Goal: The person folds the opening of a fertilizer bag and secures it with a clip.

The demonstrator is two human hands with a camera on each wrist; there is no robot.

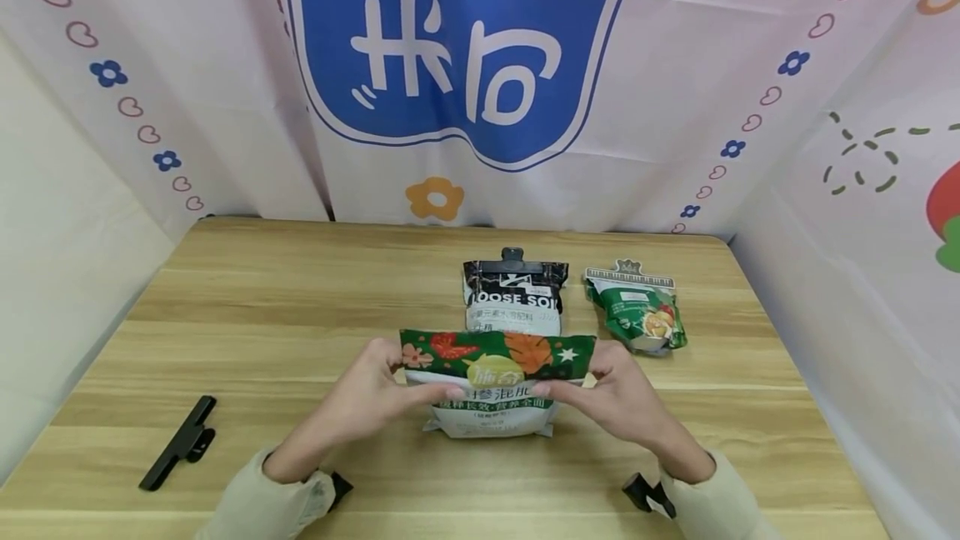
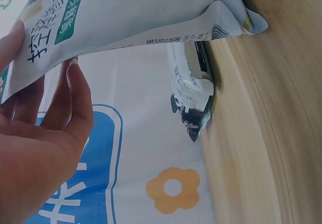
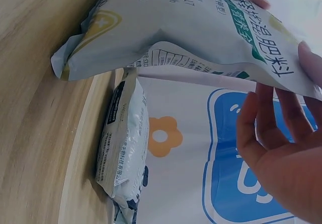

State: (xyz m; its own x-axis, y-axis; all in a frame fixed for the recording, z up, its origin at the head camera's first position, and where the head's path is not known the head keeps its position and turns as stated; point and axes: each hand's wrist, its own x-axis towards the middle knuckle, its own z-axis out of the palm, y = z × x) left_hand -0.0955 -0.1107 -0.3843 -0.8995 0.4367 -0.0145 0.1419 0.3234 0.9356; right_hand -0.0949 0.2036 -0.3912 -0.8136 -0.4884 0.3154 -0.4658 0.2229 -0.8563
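A white fertilizer bag (image 1: 491,422) with a green, flower-printed top band (image 1: 450,350) stands upright on the table in front of me. My left hand (image 1: 372,400) pinches its upper left side, thumb on the front and fingers behind. On the upper right side my right hand (image 1: 624,397) grips it the same way. Both wrist views show the bag's side, with the left hand (image 2: 45,133) and right hand (image 3: 284,143) around its upper edge. At the left of the table lies a black bag clip (image 1: 178,447), touched by neither hand.
Behind the held bag stands a black-and-white soil bag (image 1: 516,298) with a black clip (image 1: 513,265) across its top. To its right sits a green pouch (image 1: 637,315) closed by a patterned clip (image 1: 630,275). A printed curtain (image 1: 675,132) hangs behind the wooden table (image 1: 300,282).
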